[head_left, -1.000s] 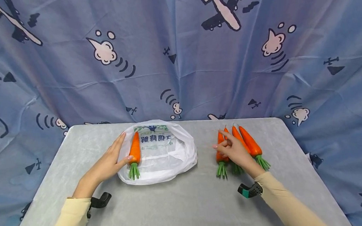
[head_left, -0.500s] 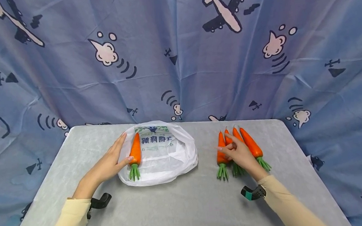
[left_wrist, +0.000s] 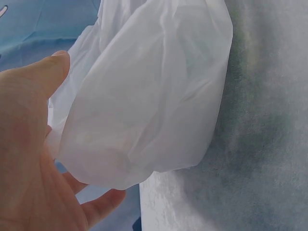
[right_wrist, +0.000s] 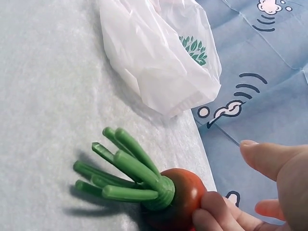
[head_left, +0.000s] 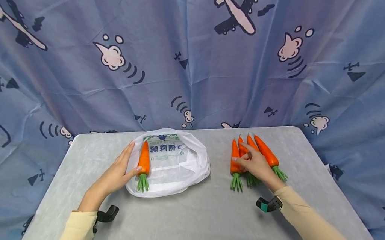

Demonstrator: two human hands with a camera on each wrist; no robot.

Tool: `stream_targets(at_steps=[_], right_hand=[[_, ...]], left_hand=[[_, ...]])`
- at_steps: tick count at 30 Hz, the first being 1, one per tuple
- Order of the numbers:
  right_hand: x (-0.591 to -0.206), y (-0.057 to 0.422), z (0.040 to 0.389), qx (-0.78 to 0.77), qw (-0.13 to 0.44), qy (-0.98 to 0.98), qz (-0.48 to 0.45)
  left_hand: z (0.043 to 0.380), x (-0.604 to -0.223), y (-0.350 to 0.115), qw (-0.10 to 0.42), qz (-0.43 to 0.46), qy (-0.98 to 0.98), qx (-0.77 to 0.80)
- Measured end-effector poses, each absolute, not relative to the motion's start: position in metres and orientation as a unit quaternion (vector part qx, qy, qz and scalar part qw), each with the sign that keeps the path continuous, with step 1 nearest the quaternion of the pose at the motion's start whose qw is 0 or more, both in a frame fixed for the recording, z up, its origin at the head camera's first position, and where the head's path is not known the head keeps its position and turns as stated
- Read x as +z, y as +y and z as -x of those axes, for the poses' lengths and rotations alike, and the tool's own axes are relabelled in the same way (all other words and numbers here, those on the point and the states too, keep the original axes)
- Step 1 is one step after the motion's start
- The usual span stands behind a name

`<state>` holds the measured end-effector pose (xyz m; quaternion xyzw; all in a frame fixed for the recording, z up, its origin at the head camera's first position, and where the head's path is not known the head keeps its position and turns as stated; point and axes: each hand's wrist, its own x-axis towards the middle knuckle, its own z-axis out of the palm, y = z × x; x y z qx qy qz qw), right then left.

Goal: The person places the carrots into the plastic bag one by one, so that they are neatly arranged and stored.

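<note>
An orange carrot (head_left: 144, 159) with green stalks lies at the left side of the open white plastic bag (head_left: 169, 174). My left hand (head_left: 116, 173) rests against the bag's left side, its thumb over the rim near this carrot. In the left wrist view the fingers are partly hidden behind the bag. Several more carrots lie side by side at the right. My right hand (head_left: 258, 165) is over them, beside the leftmost carrot (head_left: 235, 156). In the right wrist view, its fingertips touch a carrot (right_wrist: 187, 187) near the green stalks, with the thumb held apart.
A grey table (head_left: 187, 226) carries the bag and carrots. Behind it hangs a blue curtain (head_left: 187, 60) printed with planes and clouds. The rightmost carrot (head_left: 266, 150) lies slanted beside the right hand.
My right hand has shifted slightly to the right and toward me, uncovering more of the leftmost carrot. The left hand and the bag have stayed in place.
</note>
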<state>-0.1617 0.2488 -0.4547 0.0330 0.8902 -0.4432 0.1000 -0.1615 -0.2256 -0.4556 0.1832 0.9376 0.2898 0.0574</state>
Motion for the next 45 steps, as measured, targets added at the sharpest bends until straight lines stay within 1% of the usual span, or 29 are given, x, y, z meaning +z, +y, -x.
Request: stream_targets(at_steps=[9, 22, 29, 37, 45], right_hand=[[-0.458, 0.251, 0.159, -0.442, 0.101, 0.890, -0.041], [-0.464, 0.250, 0.158, -0.391, 0.088, 0.916, -0.025], [-0.463, 0.245, 0.160, -0.360, 0.064, 0.931, 0.000], [-0.462, 0.237, 0.160, -0.337, 0.077, 0.938, -0.021], [-0.458, 0.232, 0.161, -0.313, 0.084, 0.946, -0.024]], left_hand=[[0.160, -0.455, -0.223, 0.063, -0.183, 0.939, 0.283], [0.159, -0.457, -0.222, 0.064, -0.183, 0.940, 0.282], [0.159, -0.456, -0.222, 0.061, -0.182, 0.939, 0.285], [0.158, -0.455, -0.223, 0.060, -0.182, 0.938, 0.289], [0.160, -0.457, -0.224, 0.058, -0.182, 0.939, 0.288]])
